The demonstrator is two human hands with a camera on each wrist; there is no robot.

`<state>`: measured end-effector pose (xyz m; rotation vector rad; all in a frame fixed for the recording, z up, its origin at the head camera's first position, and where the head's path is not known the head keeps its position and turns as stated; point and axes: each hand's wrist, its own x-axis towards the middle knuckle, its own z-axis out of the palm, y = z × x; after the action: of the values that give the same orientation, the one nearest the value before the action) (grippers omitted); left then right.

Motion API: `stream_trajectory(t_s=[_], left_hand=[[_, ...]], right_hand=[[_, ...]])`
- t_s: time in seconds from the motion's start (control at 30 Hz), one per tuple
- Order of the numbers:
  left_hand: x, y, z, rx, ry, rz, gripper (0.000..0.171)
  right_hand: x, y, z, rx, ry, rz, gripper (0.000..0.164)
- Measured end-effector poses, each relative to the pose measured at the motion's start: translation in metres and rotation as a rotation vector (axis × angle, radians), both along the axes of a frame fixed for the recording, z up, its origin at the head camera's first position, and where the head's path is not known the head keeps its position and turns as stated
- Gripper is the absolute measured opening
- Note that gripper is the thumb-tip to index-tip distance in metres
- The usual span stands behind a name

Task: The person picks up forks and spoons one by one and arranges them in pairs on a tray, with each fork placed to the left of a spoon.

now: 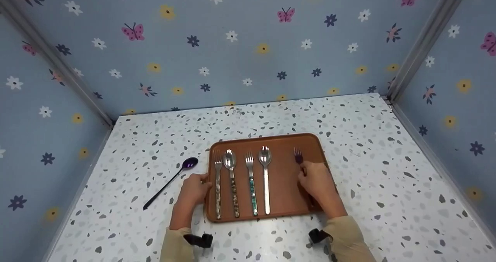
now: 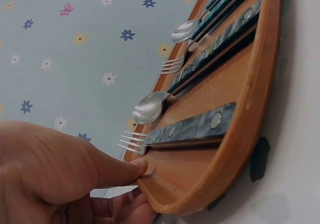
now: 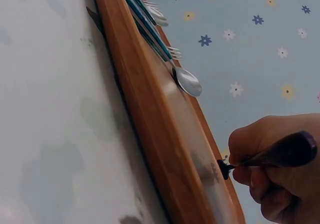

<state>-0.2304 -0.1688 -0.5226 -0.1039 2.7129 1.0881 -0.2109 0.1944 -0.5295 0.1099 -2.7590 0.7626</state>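
My left hand [image 1: 193, 188] grips the left edge of a brown tray [image 1: 285, 176], thumb over the rim and the other fingers beneath it in the left wrist view. Over the tray's right part, my right hand [image 1: 318, 180] holds a dark purple fork [image 1: 297, 155] by its handle, tines pointing away from me. On the tray, from the left, lie a fork [image 1: 218, 184] and a spoon [image 1: 230, 161] with patterned handles, a fork [image 1: 252, 188] with a teal handle, and a shiny spoon [image 1: 265, 157]. The purple fork's handle [image 3: 287, 151] sticks out of my fist in the right wrist view.
A dark purple spoon [image 1: 190, 162] lies slanted on the speckled white table [image 1: 124, 161], left of the tray beyond my left hand. Blue flowered panels [image 1: 232, 52] stand behind the table and along both sides.
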Motion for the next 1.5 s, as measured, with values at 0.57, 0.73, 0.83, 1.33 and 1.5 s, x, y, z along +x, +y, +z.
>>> stream_trajectory(t_s=[0.57, 0.73, 0.83, 1.33, 1.5], left_hand=[[0.003, 0.004, -0.004, 0.059, -0.016, 0.008, 0.043], [0.003, 0.003, -0.003, 0.068, -0.013, 0.023, 0.043], [0.003, 0.002, -0.004, 0.081, -0.010, 0.030, 0.043], [0.005, -0.001, -0.005, 0.080, 0.017, 0.016, 0.042], [0.005, -0.002, -0.004, 0.080, 0.023, 0.005, 0.042]], right_hand=[[0.001, -0.027, -0.011, -0.002, 0.081, 0.055, 0.019], [-0.001, -0.031, -0.013, -0.014, 0.057, 0.051, 0.017], [-0.002, -0.032, -0.015, -0.009, 0.056, 0.057, 0.013], [-0.003, -0.038, -0.018, -0.016, 0.052, 0.069, 0.005], [-0.004, -0.038, -0.018, -0.002, 0.108, 0.116, 0.005]])
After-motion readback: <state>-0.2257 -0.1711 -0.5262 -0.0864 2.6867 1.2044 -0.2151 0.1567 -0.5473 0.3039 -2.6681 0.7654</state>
